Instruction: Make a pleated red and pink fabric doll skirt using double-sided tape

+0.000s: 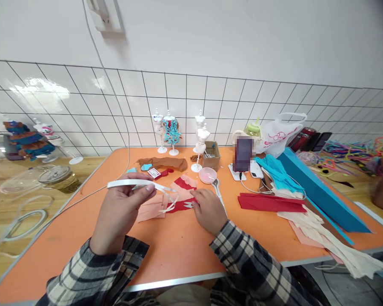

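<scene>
Tape (118, 183) sits pinched in your left hand (119, 208). Your right hand (209, 210) grips scissors (188, 205), pink bowl (207, 175) at its twelve o'clock.

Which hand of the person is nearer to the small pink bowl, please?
Right. The right hand is just in front of the pink bowl; the left hand is farther off, to its left.

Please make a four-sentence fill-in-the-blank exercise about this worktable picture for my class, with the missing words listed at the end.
1. The left hand holds a narrow tape roll whose colour is ____.
2. The top of the table under both hands is coloured ____.
3. The small bowl just beyond the right hand is ____ in colour.
4. In the picture, the plastic bag stands to the ____ (left or right) of the phone.

Missing words: white; orange; pink; right.
</scene>
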### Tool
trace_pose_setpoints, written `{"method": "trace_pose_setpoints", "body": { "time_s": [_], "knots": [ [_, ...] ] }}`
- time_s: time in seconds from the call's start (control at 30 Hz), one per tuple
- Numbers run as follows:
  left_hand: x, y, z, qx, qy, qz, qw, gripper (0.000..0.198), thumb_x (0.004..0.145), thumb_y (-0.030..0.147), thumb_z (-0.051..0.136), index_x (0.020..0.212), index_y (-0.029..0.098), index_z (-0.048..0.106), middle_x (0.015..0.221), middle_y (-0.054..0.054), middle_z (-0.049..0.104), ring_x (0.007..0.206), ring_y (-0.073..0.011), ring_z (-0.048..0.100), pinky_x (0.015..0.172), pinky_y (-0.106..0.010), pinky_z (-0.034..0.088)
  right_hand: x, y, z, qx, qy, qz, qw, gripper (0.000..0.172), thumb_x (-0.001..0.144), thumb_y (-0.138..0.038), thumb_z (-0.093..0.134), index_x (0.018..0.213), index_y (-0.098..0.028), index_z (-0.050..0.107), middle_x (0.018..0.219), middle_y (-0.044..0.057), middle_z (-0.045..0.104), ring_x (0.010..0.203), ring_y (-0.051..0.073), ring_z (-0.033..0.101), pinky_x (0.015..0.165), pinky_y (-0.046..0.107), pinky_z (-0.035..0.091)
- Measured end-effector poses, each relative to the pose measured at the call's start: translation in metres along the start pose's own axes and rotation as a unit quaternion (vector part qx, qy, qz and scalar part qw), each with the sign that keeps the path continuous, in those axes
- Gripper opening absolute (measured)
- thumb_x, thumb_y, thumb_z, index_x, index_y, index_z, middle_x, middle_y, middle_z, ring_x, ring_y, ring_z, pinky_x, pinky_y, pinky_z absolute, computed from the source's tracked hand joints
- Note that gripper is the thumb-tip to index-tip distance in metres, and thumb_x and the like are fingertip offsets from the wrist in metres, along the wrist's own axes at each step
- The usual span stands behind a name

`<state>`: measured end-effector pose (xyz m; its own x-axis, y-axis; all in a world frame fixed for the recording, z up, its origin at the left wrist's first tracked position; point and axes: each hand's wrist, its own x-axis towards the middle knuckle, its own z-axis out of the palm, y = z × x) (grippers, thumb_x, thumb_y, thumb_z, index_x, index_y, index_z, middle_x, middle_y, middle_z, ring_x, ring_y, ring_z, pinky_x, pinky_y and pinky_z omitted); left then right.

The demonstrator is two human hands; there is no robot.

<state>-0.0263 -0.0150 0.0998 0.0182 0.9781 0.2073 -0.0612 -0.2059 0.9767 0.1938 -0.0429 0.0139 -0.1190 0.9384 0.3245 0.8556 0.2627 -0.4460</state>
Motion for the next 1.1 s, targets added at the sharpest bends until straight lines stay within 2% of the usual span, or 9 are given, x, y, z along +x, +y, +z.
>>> {"method": "trace_pose_setpoints", "body": {
  "time_s": [0.1, 0.2, 0.3, 0.43, 0.63, 0.83, 0.93, 1.03, 1.1],
  "knots": [
    [-0.011, -0.006, 0.005, 0.034, -0.032, -0.034, 0.998, 0.03, 0.068, 0.032, 0.083, 0.088, 0.018, 0.066, 0.095, -0.002, 0.067, 0.073, -0.0125, 0.064, 0.062, -0.021, 0.058, 0.008, -0.027, -0.034, 0.193, 0.08, -0.044, 0.977, 0.033, 0.095, -0.029, 0.049, 0.124, -0.018, 0.062, 0.126, 0.009, 0.066, 0.12, 0.022, 0.056, 0.105, 0.039, 0.041],
    [-0.019, -0.009, 0.01, 0.039, -0.054, -0.049, 0.997, 0.032, 0.068, 0.035, 0.083, 0.086, 0.018, 0.064, 0.096, -0.003, 0.067, 0.073, -0.0146, 0.066, 0.058, -0.022, 0.058, 0.019, -0.05, -0.053, 0.324, -0.015, -0.039, 0.945, 0.029, 0.093, -0.036, 0.054, 0.111, -0.02, 0.07, 0.114, 0.005, 0.073, 0.108, 0.019, 0.065, 0.096, 0.034, 0.049],
    [-0.022, -0.012, 0.013, 0.04, -0.053, -0.039, 0.997, 0.031, 0.068, 0.036, 0.083, 0.084, 0.018, 0.063, 0.093, -0.002, 0.067, 0.07, -0.0137, 0.065, 0.057, -0.023, 0.057, 0.025, -0.06, -0.051, 0.356, -0.077, 0.025, 0.931, 0.019, 0.085, -0.036, 0.064, 0.091, -0.02, 0.074, 0.091, 0.002, 0.076, 0.086, 0.017, 0.07, 0.078, 0.029, 0.053],
    [-0.024, -0.019, 0.011, 0.058, -0.035, -0.014, 0.998, 0.026, 0.072, 0.035, 0.08, 0.084, 0.019, 0.063, 0.093, -0.002, 0.066, 0.07, -0.0132, 0.065, 0.06, -0.023, 0.057, 0.026, -0.06, -0.035, 0.368, -0.084, 0.068, 0.924, 0.017, 0.081, -0.033, 0.069, 0.09, -0.019, 0.073, 0.083, 0.002, 0.075, 0.075, 0.015, 0.069, 0.068, 0.026, 0.052],
    [-0.028, -0.034, 0.009, 0.069, -0.001, 0.022, 0.997, 0.027, 0.07, 0.031, 0.08, 0.088, 0.02, 0.064, 0.094, -0.002, 0.066, 0.069, -0.0126, 0.064, 0.059, -0.023, 0.055, 0.023, -0.061, -0.033, 0.272, -0.075, 0.028, 0.959, 0.01, 0.085, -0.028, 0.066, 0.084, -0.021, 0.072, 0.078, -0.001, 0.073, 0.071, 0.012, 0.065, 0.066, 0.023, 0.046],
    [-0.032, -0.056, 0.016, 0.01, 0.039, 0.032, 0.999, 0.019, 0.067, 0.019, 0.081, 0.073, 0.019, 0.063, 0.089, 0.0, 0.062, 0.079, -0.0116, 0.062, 0.066, -0.017, 0.053, 0.011, -0.067, -0.023, -0.027, 0.035, -0.101, 0.994, 0.013, 0.091, -0.022, 0.059, 0.08, -0.019, 0.065, 0.074, 0.003, 0.069, 0.073, 0.018, 0.061, 0.071, 0.03, 0.045],
    [-0.035, -0.059, 0.023, -0.175, 0.069, -0.045, 0.981, 0.022, 0.064, 0.011, 0.08, 0.071, 0.018, 0.061, 0.086, 0.003, 0.061, 0.076, -0.0088, 0.061, 0.066, -0.015, 0.054, 0.006, -0.07, -0.009, -0.11, 0.138, -0.188, 0.966, 0.017, 0.093, -0.017, 0.051, 0.08, -0.018, 0.062, 0.069, 0.004, 0.063, 0.07, 0.019, 0.058, 0.074, 0.033, 0.048],
    [-0.031, -0.055, 0.023, -0.331, 0.091, -0.204, 0.917, 0.025, 0.064, -0.003, 0.07, 0.074, 0.017, 0.059, 0.079, 0.004, 0.061, 0.065, -0.0061, 0.061, 0.061, -0.013, 0.055, 0.002, -0.074, 0.0, -0.095, 0.231, -0.299, 0.921, 0.018, 0.093, -0.012, 0.047, 0.089, -0.015, 0.064, 0.073, 0.005, 0.065, 0.075, 0.019, 0.06, 0.087, 0.035, 0.049],
    [-0.027, -0.05, 0.015, -0.367, 0.099, -0.299, 0.875, 0.025, 0.071, -0.007, 0.059, 0.078, 0.016, 0.059, 0.079, 0.001, 0.063, 0.063, -0.0054, 0.063, 0.061, -0.012, 0.056, -0.001, -0.076, -0.001, -0.046, 0.241, -0.353, 0.903, 0.019, 0.093, -0.01, 0.046, 0.094, -0.015, 0.065, 0.079, 0.005, 0.069, 0.082, 0.018, 0.063, 0.096, 0.034, 0.048]
  ]
}}
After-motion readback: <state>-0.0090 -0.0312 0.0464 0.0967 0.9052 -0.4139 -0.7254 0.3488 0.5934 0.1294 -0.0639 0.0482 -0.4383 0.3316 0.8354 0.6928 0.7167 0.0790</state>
